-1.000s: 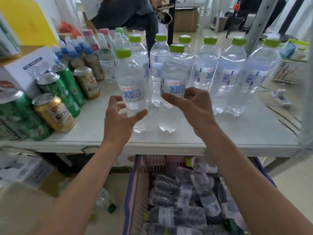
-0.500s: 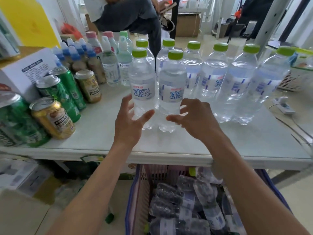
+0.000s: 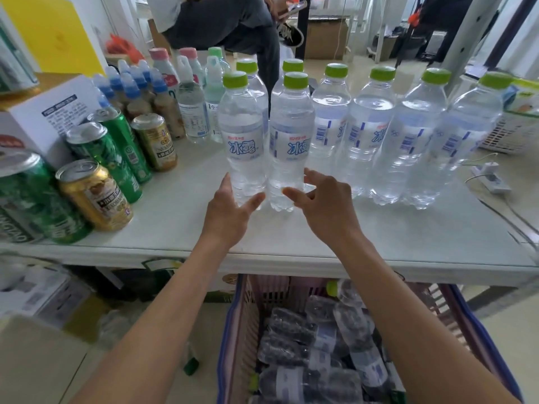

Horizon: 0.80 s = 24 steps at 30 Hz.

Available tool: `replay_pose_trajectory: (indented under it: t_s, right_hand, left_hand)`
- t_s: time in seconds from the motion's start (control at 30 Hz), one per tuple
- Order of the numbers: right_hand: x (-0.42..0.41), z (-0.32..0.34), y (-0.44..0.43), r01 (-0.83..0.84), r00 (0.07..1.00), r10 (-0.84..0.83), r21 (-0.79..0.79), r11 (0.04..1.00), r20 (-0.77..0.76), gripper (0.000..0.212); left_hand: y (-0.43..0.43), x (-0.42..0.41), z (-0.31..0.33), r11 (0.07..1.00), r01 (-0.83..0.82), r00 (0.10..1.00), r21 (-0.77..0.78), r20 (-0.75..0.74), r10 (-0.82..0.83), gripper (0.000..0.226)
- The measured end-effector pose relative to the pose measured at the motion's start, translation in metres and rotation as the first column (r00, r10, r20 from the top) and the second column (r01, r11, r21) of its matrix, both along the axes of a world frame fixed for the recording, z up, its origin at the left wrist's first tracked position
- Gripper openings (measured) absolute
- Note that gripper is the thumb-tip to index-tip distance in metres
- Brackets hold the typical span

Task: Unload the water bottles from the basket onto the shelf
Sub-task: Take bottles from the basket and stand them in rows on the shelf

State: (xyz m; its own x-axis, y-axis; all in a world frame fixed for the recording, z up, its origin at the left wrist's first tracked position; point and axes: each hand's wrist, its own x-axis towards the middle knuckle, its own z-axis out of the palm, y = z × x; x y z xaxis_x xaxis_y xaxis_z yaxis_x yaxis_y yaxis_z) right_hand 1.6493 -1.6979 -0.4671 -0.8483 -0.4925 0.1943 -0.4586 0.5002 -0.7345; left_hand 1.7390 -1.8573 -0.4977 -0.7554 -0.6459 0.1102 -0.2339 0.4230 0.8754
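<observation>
Where the white shelf spreads across the middle of the view, clear water bottles with lime-green caps stand upright on it in rows. Below its front edge sits the basket, pinkish slatted walls with a blue rim, holding more of the same bottles lying on their sides in a heap. Four bottles line up toward the right, two more stand behind the front pair. That front pair, the left bottle and the right bottle, stand side by side, touching or nearly so, each with a pale label printed in blue characters. On the left of the shelf are green and gold cans. The left hand is spread wide, fingers open, thumb against the base of the left bottle. The right hand is loosely open, fingertips at the base of the right bottle, gripping nothing.
</observation>
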Motion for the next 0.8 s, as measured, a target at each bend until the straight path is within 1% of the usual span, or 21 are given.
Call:
replay_pose_trajectory:
  t_s: [0.07, 0.13, 0.17, 0.2, 0.23, 0.27, 0.3, 0.33, 0.37, 0.4, 0.43, 0.47, 0.53, 0.57, 0.6, 0.63, 0.67, 0.7, 0.73, 0.77, 0.8]
  right_hand:
    - [0.004, 0.007, 0.006, -0.014, 1.0, 0.012, 0.112, 0.994, 0.019, 0.054]
    - [0.007, 0.018, 0.021, -0.018, 0.999, 0.008, 0.197, 0.98, 0.051, 0.035]
    - [0.008, 0.024, 0.031, -0.06, 0.994, 0.039, 0.219, 0.974, 0.1, 0.024]
    - [0.008, 0.029, 0.043, -0.144, 0.978, 0.102, 0.236, 0.961, 0.184, 0.02]
    - [0.009, 0.033, 0.056, -0.275, 0.931, 0.196, 0.24, 0.931, 0.306, 0.019]
    - [0.009, 0.034, 0.069, -0.428, 0.845, 0.3, 0.223, 0.876, 0.443, 0.019]
    - [0.01, 0.032, 0.081, -0.565, 0.725, 0.38, 0.18, 0.805, 0.575, 0.019]
    - [0.012, 0.026, 0.093, -0.665, 0.594, 0.418, 0.126, 0.736, 0.687, 0.019]
    - [0.012, 0.015, 0.104, -0.722, 0.481, 0.404, 0.091, 0.685, 0.778, 0.019]
    - [0.011, -0.001, 0.114, -0.763, 0.406, 0.352, 0.1, 0.639, 0.843, 0.019]
    - [0.01, -0.019, 0.123, -0.792, 0.383, 0.267, 0.166, 0.587, 0.884, 0.019]
    - [0.007, -0.038, 0.132, -0.804, 0.406, 0.162, 0.267, 0.53, 0.899, 0.017]
    - [-0.004, -0.079, 0.149, -0.757, 0.517, -0.033, 0.475, 0.449, 0.855, 0.015]
    - [-0.011, -0.097, 0.159, -0.724, 0.544, -0.116, 0.535, 0.435, 0.831, 0.019]
    - [-0.016, -0.114, 0.168, -0.699, 0.547, -0.18, 0.565, 0.439, 0.817, 0.024]
    - [-0.019, -0.13, 0.176, -0.672, 0.552, -0.219, 0.585, 0.454, 0.805, 0.026]
    - [-0.021, -0.146, 0.182, -0.63, 0.585, -0.224, 0.611, 0.478, 0.779, 0.023]
    - [-0.022, -0.162, 0.188, -0.57, 0.654, -0.207, 0.654, 0.498, 0.728, 0.018]
    - [-0.023, -0.177, 0.192, -0.521, 0.722, -0.169, 0.688, 0.505, 0.671, 0.025]
    - [-0.02, -0.189, 0.192, -0.495, 0.769, -0.127, 0.709, 0.502, 0.627, 0.039]
    - [-0.016, -0.198, 0.19, -0.479, 0.785, -0.11, 0.711, 0.515, 0.609, 0.059]
  left_hand:
    - [0.002, 0.003, 0.001, 1.0, 0.015, 0.999, 0.009, 0.049, -0.015, 0.066]
    - [0.006, 0.01, 0.001, 0.999, -0.001, 0.99, -0.042, 0.14, 0.007, 0.07]
    - [0.009, 0.017, 0.002, 0.995, -0.042, 0.982, -0.095, 0.181, 0.059, 0.074]
    - [0.014, 0.025, 0.004, 0.984, -0.085, 0.974, -0.157, 0.196, 0.115, 0.071]
    - [0.02, 0.034, 0.008, 0.967, -0.098, 0.975, -0.235, 0.173, 0.141, 0.059]
    - [0.028, 0.044, 0.011, 0.953, -0.054, 0.987, -0.297, 0.132, 0.097, 0.041]
    - [0.038, 0.054, 0.012, 0.945, 0.048, 0.993, -0.323, 0.12, -0.009, 0.025]
    - [0.05, 0.063, 0.011, 0.931, 0.183, 0.98, -0.317, 0.137, -0.146, 0.019]
    - [0.062, 0.071, 0.007, 0.903, 0.319, 0.944, -0.288, 0.18, -0.276, 0.021]
    - [0.077, 0.077, 0.004, 0.873, 0.435, 0.891, -0.219, 0.248, -0.381, 0.022]
    - [0.092, 0.082, -0.003, 0.843, 0.525, 0.824, -0.115, 0.317, -0.47, 0.02]
    - [0.106, 0.084, -0.013, 0.803, 0.595, 0.73, 0.01, 0.412, -0.546, 0.018]
    - [0.133, 0.083, -0.041, 0.721, 0.667, 0.481, 0.189, 0.629, -0.61, 0.024]
    - [0.144, 0.081, -0.057, 0.724, 0.628, 0.368, 0.285, 0.71, -0.6, 0.029]
    - [0.155, 0.08, -0.073, 0.748, 0.509, 0.287, 0.426, 0.735, -0.614, 0.032]
    - [0.164, 0.08, -0.088, 0.755, 0.303, 0.268, 0.582, 0.708, -0.654, 0.034]
    - [0.173, 0.08, -0.102, 0.71, 0.061, 0.324, 0.702, 0.659, -0.679, 0.034]
    - [0.18, 0.08, -0.117, 0.613, -0.145, 0.432, 0.777, 0.607, -0.667, 0.03]
    - [0.185, 0.079, -0.132, 0.491, -0.29, 0.568, 0.822, 0.561, -0.603, 0.026]
    - [0.192, 0.077, -0.146, 0.361, -0.388, 0.694, 0.848, 0.527, -0.49, 0.024]
    - [0.198, 0.075, -0.157, 0.244, -0.459, 0.779, 0.854, 0.519, -0.351, 0.025]
